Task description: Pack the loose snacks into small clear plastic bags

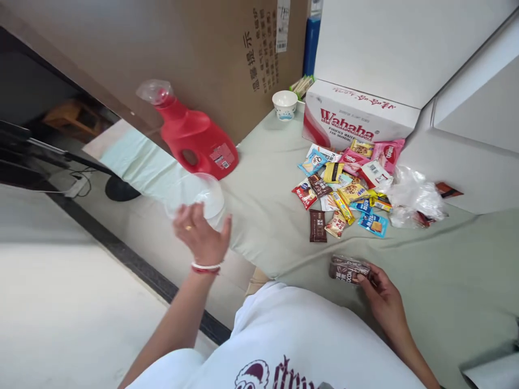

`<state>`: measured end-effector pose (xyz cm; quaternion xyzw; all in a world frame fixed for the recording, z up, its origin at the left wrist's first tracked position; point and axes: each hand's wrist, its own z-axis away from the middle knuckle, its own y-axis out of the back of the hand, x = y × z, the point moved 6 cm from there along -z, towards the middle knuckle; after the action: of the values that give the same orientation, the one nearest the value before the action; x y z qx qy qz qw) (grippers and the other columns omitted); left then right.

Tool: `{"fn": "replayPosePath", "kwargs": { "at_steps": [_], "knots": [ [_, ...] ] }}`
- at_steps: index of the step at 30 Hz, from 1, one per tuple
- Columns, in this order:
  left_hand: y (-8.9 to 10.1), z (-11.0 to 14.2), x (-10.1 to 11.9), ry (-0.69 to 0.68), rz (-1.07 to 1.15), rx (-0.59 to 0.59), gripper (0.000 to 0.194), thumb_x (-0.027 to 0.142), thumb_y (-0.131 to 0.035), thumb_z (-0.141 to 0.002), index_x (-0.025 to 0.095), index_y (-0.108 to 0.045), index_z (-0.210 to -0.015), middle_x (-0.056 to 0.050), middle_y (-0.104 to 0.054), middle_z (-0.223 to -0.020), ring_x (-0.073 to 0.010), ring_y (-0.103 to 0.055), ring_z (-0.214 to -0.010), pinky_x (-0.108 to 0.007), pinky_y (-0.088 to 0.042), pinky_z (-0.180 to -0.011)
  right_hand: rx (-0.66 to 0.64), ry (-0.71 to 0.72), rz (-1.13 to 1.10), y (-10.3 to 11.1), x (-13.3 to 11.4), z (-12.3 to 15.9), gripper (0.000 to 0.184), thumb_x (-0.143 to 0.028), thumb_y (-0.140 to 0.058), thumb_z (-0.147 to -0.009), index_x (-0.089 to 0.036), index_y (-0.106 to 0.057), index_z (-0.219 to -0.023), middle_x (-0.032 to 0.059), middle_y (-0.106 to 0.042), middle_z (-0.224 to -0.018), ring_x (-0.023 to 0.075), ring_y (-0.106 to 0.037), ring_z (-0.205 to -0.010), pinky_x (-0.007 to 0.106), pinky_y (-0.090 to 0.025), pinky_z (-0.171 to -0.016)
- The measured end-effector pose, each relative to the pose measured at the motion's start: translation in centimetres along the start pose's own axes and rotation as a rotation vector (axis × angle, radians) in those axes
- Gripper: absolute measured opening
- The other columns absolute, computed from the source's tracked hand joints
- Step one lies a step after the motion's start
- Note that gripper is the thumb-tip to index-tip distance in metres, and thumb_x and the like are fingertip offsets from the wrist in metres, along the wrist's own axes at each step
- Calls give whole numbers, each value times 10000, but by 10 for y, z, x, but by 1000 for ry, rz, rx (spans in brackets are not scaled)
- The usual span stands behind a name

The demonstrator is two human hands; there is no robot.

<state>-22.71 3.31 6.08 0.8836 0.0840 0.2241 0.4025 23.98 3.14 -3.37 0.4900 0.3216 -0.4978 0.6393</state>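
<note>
Maroon-printed white fabric shirt (302,329) comes nearest. By the near edge of the green-clothed worktop (259,216), the right hand (385,298) pinches a brown oblong plastic-wrapped packet (344,269) by one end, likely leaving its bulk free. The blurred left hand (205,237) overlaps a clear round plastic bowl (212,195); whether its fingers grip, I cannot tell.

On the tabletop (259,194), a heap of snack packets (344,186) lies before a water carton (357,116), with a plastic bag (419,197) at its right. Left of the carton stands a cup (285,105); farther left, a jug (198,132), with a tub (211,195) between it and the left hand (205,235).
</note>
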Motion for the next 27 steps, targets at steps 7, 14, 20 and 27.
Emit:
{"fn": "replayPosePath", "kwargs": {
  "at_steps": [7,14,20,27],
  "knots": [
    [-7,-36,-62,-109,-201,-458,360,342,-431,-967,107,-699,-1015,-184,-751,-1013,-317,-665,-956,-521,-476,-885,-12,14,-70,8,-12,-2,482,-510,-723,-851,-205,-656,-1218,95,-739,-1146,233,-692,-998,366,-559,-913],
    [27,57,125,-974,465,-825,326,146,-461,-951,326,-689,-1099,-28,-745,-952,-221,-654,-1056,-514,-297,-1161,83,182,-296,52,-77,12,414,-496,-610,-941,-277,-633,-1292,96,-707,-1195,253,-690,-967,388,-566,-819],
    [7,110,235,-1248,708,-936,161,151,-562,-951,254,-673,-899,-17,-668,-775,-207,-598,-911,-505,-295,-1160,-228,363,458,22,-133,-2,372,-338,-508,-981,-227,-645,-1308,110,-700,-1166,272,-633,-1057,398,-505,-936],
    [-23,142,247,-1354,739,-828,81,151,-610,-936,186,-672,-898,-69,-687,-891,-224,-624,-1006,-435,-453,-1029,-394,395,1019,-36,-90,-25,228,-55,-549,-873,-183,-724,-943,105,-725,-878,248,-648,-853,321,-492,-730]
  ]
}}
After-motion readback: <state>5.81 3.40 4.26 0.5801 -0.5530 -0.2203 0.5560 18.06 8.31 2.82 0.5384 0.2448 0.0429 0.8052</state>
